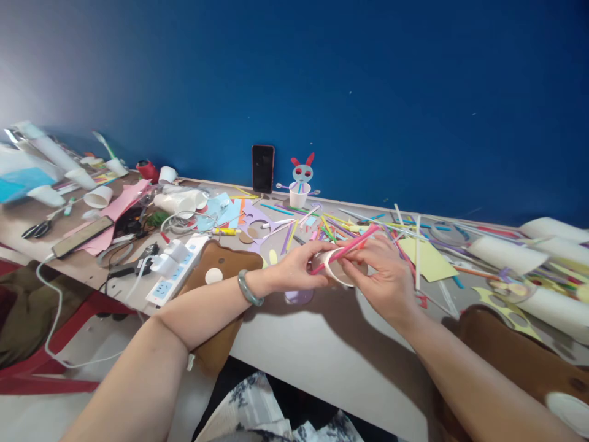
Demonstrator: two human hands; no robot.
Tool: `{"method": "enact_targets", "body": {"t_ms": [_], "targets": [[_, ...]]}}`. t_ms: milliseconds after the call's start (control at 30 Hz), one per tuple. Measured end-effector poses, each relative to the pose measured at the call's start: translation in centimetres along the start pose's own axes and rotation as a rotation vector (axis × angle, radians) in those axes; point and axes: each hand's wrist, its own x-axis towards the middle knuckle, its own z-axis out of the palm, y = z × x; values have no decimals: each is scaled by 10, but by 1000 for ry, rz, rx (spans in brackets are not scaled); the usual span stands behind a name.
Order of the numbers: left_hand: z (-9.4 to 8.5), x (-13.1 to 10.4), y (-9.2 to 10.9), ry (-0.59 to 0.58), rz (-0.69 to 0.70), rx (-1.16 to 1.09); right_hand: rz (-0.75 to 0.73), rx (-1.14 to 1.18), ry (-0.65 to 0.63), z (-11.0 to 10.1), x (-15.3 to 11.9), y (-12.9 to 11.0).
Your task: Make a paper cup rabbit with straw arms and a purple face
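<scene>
The left hand (302,267) and right hand (386,276) meet over the counter (285,337), sharing a white paper cup (329,270) and a pink strip (354,244). The left fingers are clamped on the cup's left side; the right fingers pinch at its other side and at the strip, though which finger bears on which cannot be told. The cup is tilted, and the strip runs slantwise across it; whether an end goes inside is hidden.

Beyond the fingers and slightly left, a small cup (299,196) stands upright against the blue wall (368,98), with a grey rabbit-like face (302,174) with red ears rising above its mouth. A dark phone (263,169) leans just left of it.

Well to the left of the left fingers, more white cups lie about: a tipped cup (98,197) on its side, and another cup (168,175) farther back. Nearer the left forearm, a power strip (188,264) carries white chargers (172,256) plugged into it.

Just past the fingers, coloured sticks (288,235) lie loose on the surface. Right of the right fingers are a yellow sheet (427,258) and, farther out, white tubular pieces (508,255), too blurred to tell whether anything is in them.
</scene>
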Motion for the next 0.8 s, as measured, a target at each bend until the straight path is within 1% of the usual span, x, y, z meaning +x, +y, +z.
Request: {"method": "enact_targets", "body": {"t_ms": [33, 100, 167, 200, 233, 300, 367, 500, 633, 733, 800], "targets": [[-2, 1, 0, -10, -23, -26, 47, 23, 12, 1, -1, 0], [-6, 3, 1, -19, -58, -103, 183, 128, 110, 4, -3, 0], [-9, 5, 3, -37, -76, -190, 322, 323, 216, 5, -3, -1], [-11, 5, 4, -51, -83, -228, 377, 440, 227, 5, -1, -2], [-12, 5, 5, -69, -88, -258, 424, 549, 206, 3, 1, -2], [-14, 5, 9, -116, -95, -299, 497, 668, 120, -3, 7, -3], [-14, 5, 11, -167, -86, -306, 521, 651, 64, -10, 11, -2], [-13, 4, 11, -219, -42, -224, 500, 559, 62, -17, 13, 5], [-9, 4, 3, -197, -43, -155, 450, 394, 78, -18, 9, 7], [-5, 3, -2, -156, -69, -93, 398, 233, 84, -19, 8, 1], [-4, 1, -2, -164, -81, -79, 371, 160, 77, -20, 8, -3]]}}
